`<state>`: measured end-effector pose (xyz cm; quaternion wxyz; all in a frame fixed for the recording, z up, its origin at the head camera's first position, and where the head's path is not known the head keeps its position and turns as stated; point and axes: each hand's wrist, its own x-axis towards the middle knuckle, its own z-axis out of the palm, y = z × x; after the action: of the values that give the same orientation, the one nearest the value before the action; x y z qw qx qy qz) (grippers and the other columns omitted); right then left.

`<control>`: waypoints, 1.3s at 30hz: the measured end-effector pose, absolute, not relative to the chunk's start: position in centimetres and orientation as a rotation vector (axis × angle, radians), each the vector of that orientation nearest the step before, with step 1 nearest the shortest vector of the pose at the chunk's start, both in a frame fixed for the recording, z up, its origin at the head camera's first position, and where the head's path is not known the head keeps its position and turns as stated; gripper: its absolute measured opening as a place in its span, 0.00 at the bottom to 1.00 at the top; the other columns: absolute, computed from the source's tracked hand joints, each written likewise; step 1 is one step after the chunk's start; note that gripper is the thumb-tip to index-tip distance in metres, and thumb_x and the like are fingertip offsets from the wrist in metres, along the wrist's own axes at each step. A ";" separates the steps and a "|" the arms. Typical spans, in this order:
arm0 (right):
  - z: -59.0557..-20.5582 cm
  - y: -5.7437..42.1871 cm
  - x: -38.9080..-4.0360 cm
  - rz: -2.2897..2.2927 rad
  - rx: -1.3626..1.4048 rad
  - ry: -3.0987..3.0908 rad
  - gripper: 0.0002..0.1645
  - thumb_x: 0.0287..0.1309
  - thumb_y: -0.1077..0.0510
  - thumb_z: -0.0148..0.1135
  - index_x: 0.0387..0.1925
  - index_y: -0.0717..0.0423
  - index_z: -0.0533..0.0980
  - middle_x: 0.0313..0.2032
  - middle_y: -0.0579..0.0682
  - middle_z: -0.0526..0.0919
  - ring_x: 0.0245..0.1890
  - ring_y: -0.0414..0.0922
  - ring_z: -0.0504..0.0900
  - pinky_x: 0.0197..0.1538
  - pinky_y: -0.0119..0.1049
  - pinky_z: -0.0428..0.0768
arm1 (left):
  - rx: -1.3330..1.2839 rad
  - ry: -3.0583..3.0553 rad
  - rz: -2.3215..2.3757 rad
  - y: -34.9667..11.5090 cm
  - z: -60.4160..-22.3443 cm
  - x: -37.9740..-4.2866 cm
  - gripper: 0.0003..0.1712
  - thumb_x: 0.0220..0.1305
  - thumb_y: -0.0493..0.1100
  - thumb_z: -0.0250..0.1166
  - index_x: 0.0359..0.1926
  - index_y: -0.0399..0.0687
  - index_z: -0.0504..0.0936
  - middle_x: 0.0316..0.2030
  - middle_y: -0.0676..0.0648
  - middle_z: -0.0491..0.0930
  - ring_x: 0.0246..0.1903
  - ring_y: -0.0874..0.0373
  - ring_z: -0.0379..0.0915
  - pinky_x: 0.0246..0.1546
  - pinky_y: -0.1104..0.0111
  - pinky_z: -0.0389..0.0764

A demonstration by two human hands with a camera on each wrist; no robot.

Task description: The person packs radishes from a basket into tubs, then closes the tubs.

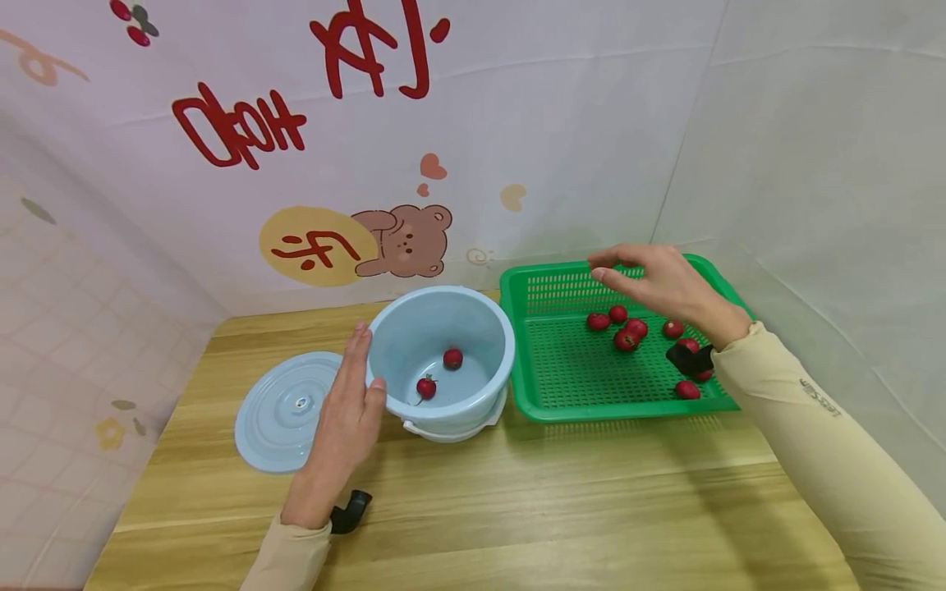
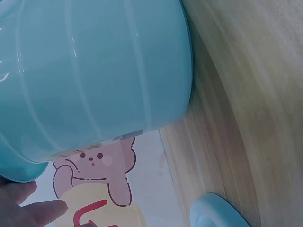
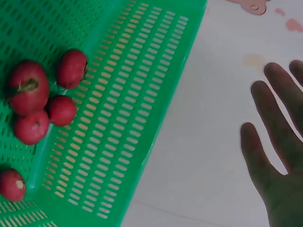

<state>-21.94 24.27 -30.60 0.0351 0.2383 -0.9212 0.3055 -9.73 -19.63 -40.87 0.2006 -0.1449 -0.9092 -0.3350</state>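
Observation:
A light blue bucket (image 1: 443, 410) stands mid-table with two radishes inside, one radish (image 1: 453, 359) toward the back and another radish (image 1: 426, 387) nearer the front. My left hand (image 1: 347, 419) is at the bucket's left rim, its fingers straight and holding nothing. In the left wrist view its fingertips (image 2: 45, 213) show beside the rim. Above the green basket (image 1: 547, 409) hovers my right hand (image 1: 658, 283), empty, with fingers extended and spread in the right wrist view. Several red radishes (image 1: 626, 339) lie on the basket floor beneath it, some partly hidden by the wrist.
A round light blue lid (image 1: 277, 419) lies on the wooden table (image 1: 473, 509) left of the bucket. The basket stands close to the bucket's right side. Behind them rises a white printed backdrop (image 1: 576, 123), and a pale sheet (image 1: 842, 205) hangs at the right.

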 end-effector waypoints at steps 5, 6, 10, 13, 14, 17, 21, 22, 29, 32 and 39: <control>-31.5 25.0 -23.3 0.971 0.752 -2.930 0.30 0.74 0.39 0.57 0.65 0.52 0.79 0.60 0.53 0.83 0.65 0.55 0.76 0.66 0.59 0.71 | -0.413 -2.529 -0.937 -19.7 -41.0 -9.8 0.37 0.83 0.56 0.44 0.82 0.44 0.51 0.82 0.45 0.50 0.79 0.47 0.47 0.74 0.41 0.57; -31.8 25.1 -23.6 0.983 0.746 -2.952 0.31 0.73 0.38 0.57 0.66 0.52 0.79 0.61 0.53 0.83 0.66 0.55 0.75 0.67 0.60 0.70 | -0.415 -2.526 -0.936 -19.7 -41.1 -9.8 0.38 0.83 0.57 0.44 0.82 0.44 0.51 0.82 0.44 0.50 0.79 0.47 0.47 0.74 0.41 0.57; -32.6 25.6 -24.5 1.049 0.715 -3.027 0.35 0.70 0.35 0.60 0.68 0.49 0.76 0.66 0.53 0.79 0.68 0.57 0.73 0.68 0.60 0.68 | -0.416 -2.524 -0.934 -19.7 -41.0 -9.8 0.38 0.82 0.57 0.44 0.82 0.44 0.51 0.81 0.42 0.51 0.79 0.46 0.48 0.73 0.41 0.57; -33.3 25.9 -25.1 1.105 0.690 -3.069 0.36 0.67 0.34 0.63 0.69 0.47 0.76 0.67 0.52 0.78 0.68 0.57 0.72 0.69 0.60 0.68 | -0.409 -2.530 -0.929 -19.7 -41.0 -9.8 0.37 0.82 0.54 0.45 0.83 0.45 0.51 0.81 0.43 0.51 0.79 0.46 0.48 0.74 0.40 0.57; -33.6 26.0 -25.3 1.118 0.684 -3.079 0.36 0.67 0.34 0.64 0.69 0.47 0.76 0.67 0.53 0.77 0.68 0.58 0.72 0.69 0.60 0.68 | -0.408 -2.531 -0.928 -19.7 -41.0 -9.7 0.37 0.82 0.53 0.46 0.83 0.45 0.51 0.81 0.43 0.51 0.79 0.46 0.48 0.74 0.40 0.57; -34.3 26.3 -25.7 1.134 0.659 -3.113 0.37 0.66 0.34 0.65 0.69 0.47 0.75 0.67 0.53 0.78 0.68 0.59 0.72 0.68 0.60 0.69 | -0.409 -2.532 -0.924 -19.7 -40.9 -9.8 0.37 0.81 0.52 0.46 0.83 0.45 0.51 0.81 0.44 0.50 0.79 0.46 0.48 0.74 0.40 0.56; -35.5 26.5 -26.3 1.156 0.665 -3.151 0.39 0.65 0.35 0.66 0.71 0.50 0.74 0.68 0.56 0.76 0.69 0.59 0.71 0.68 0.61 0.69 | -0.416 -2.527 -0.923 -19.7 -41.0 -9.8 0.37 0.82 0.54 0.45 0.83 0.44 0.51 0.81 0.43 0.50 0.79 0.46 0.48 0.74 0.40 0.56; -35.8 26.6 -26.5 1.159 0.671 -3.158 0.40 0.65 0.35 0.67 0.71 0.50 0.74 0.68 0.56 0.76 0.69 0.59 0.71 0.68 0.61 0.69 | -0.417 -2.527 -0.923 -19.7 -41.0 -9.8 0.37 0.82 0.54 0.45 0.83 0.44 0.51 0.81 0.43 0.50 0.79 0.46 0.48 0.74 0.40 0.56; -37.5 27.0 -27.5 1.090 0.699 -3.213 0.41 0.64 0.36 0.68 0.71 0.51 0.73 0.70 0.54 0.75 0.70 0.59 0.70 0.68 0.64 0.67 | -0.409 -2.533 -0.929 -19.6 -41.1 -9.8 0.37 0.81 0.53 0.46 0.83 0.44 0.51 0.82 0.44 0.50 0.79 0.46 0.48 0.74 0.39 0.55; -38.1 27.1 -27.8 1.050 0.724 -3.245 0.40 0.65 0.39 0.68 0.72 0.52 0.73 0.70 0.55 0.74 0.71 0.60 0.69 0.69 0.64 0.67 | -0.406 -2.534 -0.925 -19.6 -41.1 -9.7 0.37 0.81 0.52 0.46 0.83 0.45 0.51 0.82 0.44 0.50 0.79 0.47 0.48 0.74 0.39 0.55; -39.1 27.0 -28.0 0.970 0.775 -3.307 0.39 0.66 0.42 0.68 0.73 0.53 0.71 0.70 0.61 0.73 0.70 0.64 0.69 0.67 0.66 0.68 | -0.407 -2.543 -0.920 -19.7 -41.1 -9.8 0.37 0.81 0.52 0.46 0.83 0.45 0.50 0.82 0.45 0.49 0.79 0.48 0.47 0.74 0.41 0.55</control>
<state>-28.05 27.00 -39.05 -0.1941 0.2151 -0.9184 0.2693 -9.79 -19.66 -41.09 0.2018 -0.1459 -0.9107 -0.3295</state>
